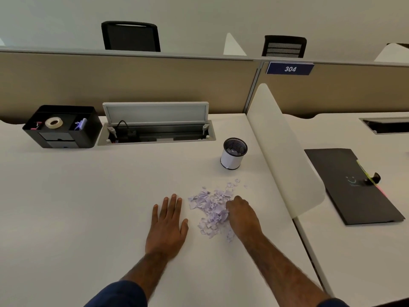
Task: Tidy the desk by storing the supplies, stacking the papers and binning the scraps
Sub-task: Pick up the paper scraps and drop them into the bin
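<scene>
We are binning the scraps (210,207). The torn lilac paper lies in a loose heap on the worktop (99,196), right in front of us, with a few stray bits trailing toward the small mesh bin (233,154), which stands beyond the heap and already holds some pieces.

Our left hand (167,224) lies flat, palm down and fingers straight, just beside the heap's left edge and holding nothing. Our right hand (241,214) sits on the heap's right side with its fingers curled down into the paper. We cannot tell whether they have closed on any.

To do this well, we judge it best to use the flat left hand as a wall, rake the pieces against it, lift compact handfuls, and open the hand low over the narrow rim. Light paper will likely flutter, so the outlying bits need a last sweep.

The only readable writing is "304", white on a blue sign (290,68) on the partition. The small print on the black folder (345,185) at the next desk is too small to read.
</scene>
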`<control>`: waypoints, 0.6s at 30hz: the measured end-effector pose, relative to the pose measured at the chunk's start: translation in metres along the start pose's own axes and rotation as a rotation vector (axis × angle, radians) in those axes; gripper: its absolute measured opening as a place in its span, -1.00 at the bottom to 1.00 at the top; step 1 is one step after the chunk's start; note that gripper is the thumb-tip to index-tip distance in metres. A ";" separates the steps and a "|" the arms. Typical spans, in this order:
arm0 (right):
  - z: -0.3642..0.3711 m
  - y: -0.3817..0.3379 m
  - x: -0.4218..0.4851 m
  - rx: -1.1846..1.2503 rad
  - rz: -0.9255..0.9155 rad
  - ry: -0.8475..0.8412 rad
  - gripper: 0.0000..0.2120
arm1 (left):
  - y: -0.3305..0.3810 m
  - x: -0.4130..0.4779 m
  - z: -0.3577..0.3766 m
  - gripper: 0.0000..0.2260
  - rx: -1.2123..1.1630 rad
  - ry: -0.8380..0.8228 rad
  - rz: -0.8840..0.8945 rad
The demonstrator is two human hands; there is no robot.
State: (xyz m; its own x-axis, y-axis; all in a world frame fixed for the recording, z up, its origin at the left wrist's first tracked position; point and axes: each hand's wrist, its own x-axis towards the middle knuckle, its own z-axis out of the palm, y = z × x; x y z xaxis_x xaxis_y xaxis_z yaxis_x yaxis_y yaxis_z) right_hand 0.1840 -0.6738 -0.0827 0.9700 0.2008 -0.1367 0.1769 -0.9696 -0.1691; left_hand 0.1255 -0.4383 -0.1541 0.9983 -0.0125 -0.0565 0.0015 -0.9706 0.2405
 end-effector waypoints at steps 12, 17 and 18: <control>-0.090 0.033 0.060 0.722 0.239 0.115 -0.91 | 0.000 -0.001 0.001 -0.37 -0.024 0.013 0.006; -0.132 0.042 0.129 0.706 0.216 0.248 -0.97 | -0.001 0.001 0.003 -0.37 -0.017 0.015 0.001; -0.135 0.043 0.143 0.685 0.216 0.256 -0.95 | -0.001 0.001 0.003 -0.37 -0.011 0.015 -0.001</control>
State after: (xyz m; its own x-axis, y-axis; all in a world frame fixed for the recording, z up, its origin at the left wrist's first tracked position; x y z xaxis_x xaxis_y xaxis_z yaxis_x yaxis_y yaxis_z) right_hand 0.3532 -0.7053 0.0224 0.9945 -0.1029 -0.0192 -0.0830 -0.6636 -0.7435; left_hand 0.1261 -0.4380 -0.1577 0.9991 -0.0079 -0.0419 0.0029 -0.9679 0.2513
